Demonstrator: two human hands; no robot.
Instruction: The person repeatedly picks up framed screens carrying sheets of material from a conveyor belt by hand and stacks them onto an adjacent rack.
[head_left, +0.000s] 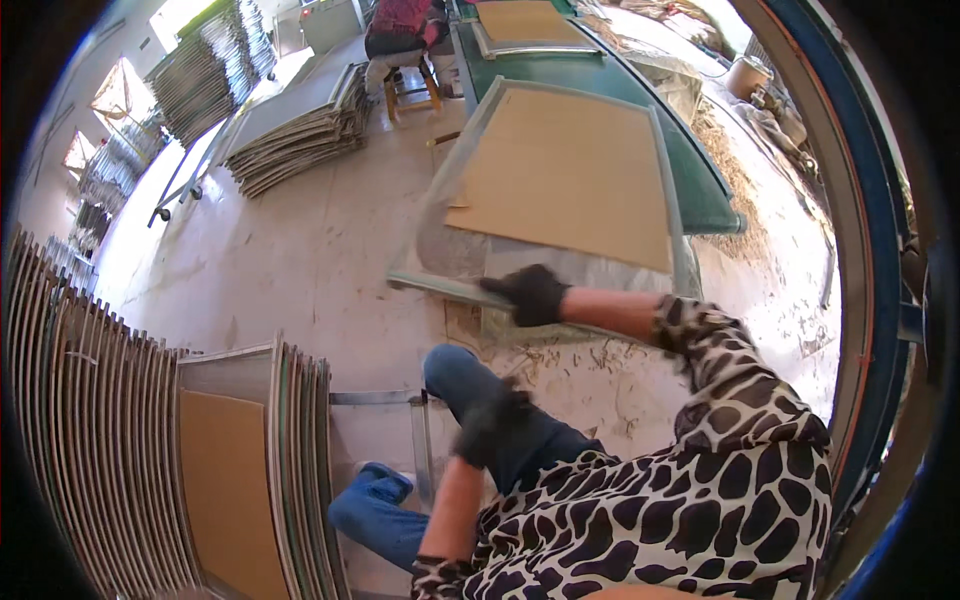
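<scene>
A mesh screen frame [432,284] with a light rim slopes up in front of me, its far part over a green conveyor belt [700,180]. On the mesh lies a tan rectangular sheet [570,170]. My right hand [528,294], in a black glove, is closed at the frame's near edge. My left hand [490,425], also in a dark glove, is in front of my bent knee, smeared by motion. Whether its fingers hold anything does not show. Part of the frame's near edge is hidden behind my right hand and forearm.
Many similar frames [90,420] stand upright at lower left, one showing a tan sheet [230,490]. Another frame [530,25] with a sheet lies farther up the belt. Flat frames are piled [300,150] at far left. A person [400,40] is near a wooden stool [412,95].
</scene>
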